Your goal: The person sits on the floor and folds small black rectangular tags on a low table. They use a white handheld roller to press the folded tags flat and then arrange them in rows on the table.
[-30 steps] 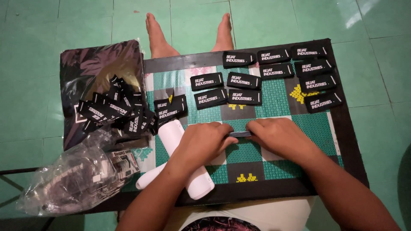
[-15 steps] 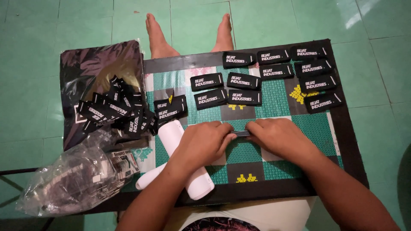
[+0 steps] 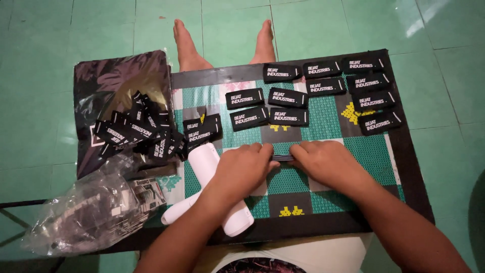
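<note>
Two hands meet at the middle of the tabletop (image 3: pixel 404 167), which wears a green, black and white checked cloth w/ a black border. Left hand (image 3: pixel 246 169) and right hand (image 3: pixel 323 162) lie knuckles-up, fingers curled down, pinching a thin dark strip (image 3: pixel 284 157) between them; only a short bit of it shows in the gap, flat on the cloth, so can't tell its full shape. Both hands closed on that strip, one at each end. Beyond the hands, approx a dozen black rectangular labels (image 3: pixel 288 98) w/ white print lie flat in loose rows across the far half of the cloth, most apart from each other, a few touching. At the left edge, a loose heap of the same labels (image 3: pixel 139 132) sits on a dark shiny bag (image 3: pixel 121 76) that overlaps the tabletop's left side. A white handheld tool (image 3: pixel 214 167) lies under the left forearm, its body angled toward the near edge. Near left corner: a crumpled clear plastic bag (image 3: pixel 86 212) w/ dark contents. Two bare feet (image 3: pixel 222 43) rest on the green tiled floor (image 3: pixel 60 30) past the far edge.
</note>
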